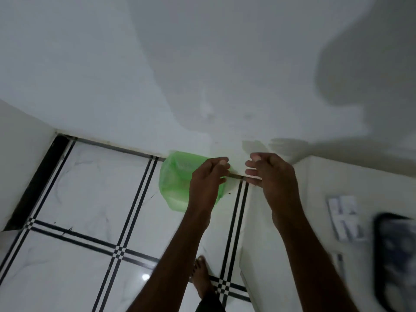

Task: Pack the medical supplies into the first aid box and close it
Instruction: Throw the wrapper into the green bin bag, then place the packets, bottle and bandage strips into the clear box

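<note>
Both of my arms reach out over the floor, away from the white surface [292, 221] on the right. My left hand [207, 179] hovers above a green-lined bin [173, 176], thumb and forefinger pinched together; nothing shows between them. My right hand [270, 174] is beside it, slightly to the right, with its fingers curled and apart, holding nothing. On the white surface lie blurred white blister packs [344, 217] and, at the frame's right edge, a dark blurred object [396, 262]. I cannot tell what the dark object is.
The bin stands on a white tiled floor [90, 199] with black stripes, against a white wall [202, 75]. A bare foot [201, 278] stands on the floor below my arms. A white ledge [20, 165] juts in at the left.
</note>
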The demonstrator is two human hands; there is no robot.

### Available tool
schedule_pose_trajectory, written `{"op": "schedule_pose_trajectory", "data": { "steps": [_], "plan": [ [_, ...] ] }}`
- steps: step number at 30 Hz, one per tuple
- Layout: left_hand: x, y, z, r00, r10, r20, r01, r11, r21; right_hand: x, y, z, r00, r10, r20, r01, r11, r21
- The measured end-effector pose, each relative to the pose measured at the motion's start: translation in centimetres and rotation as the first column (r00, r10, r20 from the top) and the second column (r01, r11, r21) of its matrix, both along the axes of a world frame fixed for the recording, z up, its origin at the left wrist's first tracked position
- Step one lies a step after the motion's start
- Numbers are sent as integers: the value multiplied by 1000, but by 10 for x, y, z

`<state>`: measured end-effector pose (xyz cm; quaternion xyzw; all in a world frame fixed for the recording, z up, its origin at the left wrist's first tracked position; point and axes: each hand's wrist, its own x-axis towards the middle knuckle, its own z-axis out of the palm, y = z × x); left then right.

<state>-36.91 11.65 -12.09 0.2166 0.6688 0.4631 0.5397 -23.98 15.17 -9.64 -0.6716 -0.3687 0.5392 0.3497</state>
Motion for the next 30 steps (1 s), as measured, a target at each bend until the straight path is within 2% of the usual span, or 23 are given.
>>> {"op": "schedule_pose_trajectory", "data": {
  "steps": [4,7,11,16,19,23,26,28,30],
  "plan": [
    [89,-23,78,993,-49,107,37,993,111,84,-33,89,999,36,33,-40,988,148],
    [159,-49,115,986,-85,144,64,987,147,157,-65,130,992,56,116,-80,973,215],
    [226,-80,130,965,-158,209,127,980,154,233,-96,146,978,42,203,-88,971,223],
    [302,-120,130,952,-251,176,231,965,127,323,-144,140,945,33,326,-108,971,215],
    [328,-143,123,951,-300,70,291,949,120,358,-181,119,889,-29,457,-99,962,255],
    [340,-177,107,923,-338,-184,371,910,187,368,-229,78,733,-141,666,-69,958,278],
    [341,-204,88,876,-336,-347,408,899,158,357,-260,33,646,-83,759,-101,976,192],
    [337,-214,78,855,-327,-403,411,901,139,346,-270,12,615,-25,788,-126,983,130],
    [331,-220,65,789,-342,-510,455,884,111,337,-275,-5,560,24,828,-156,985,77]
  ]
}}
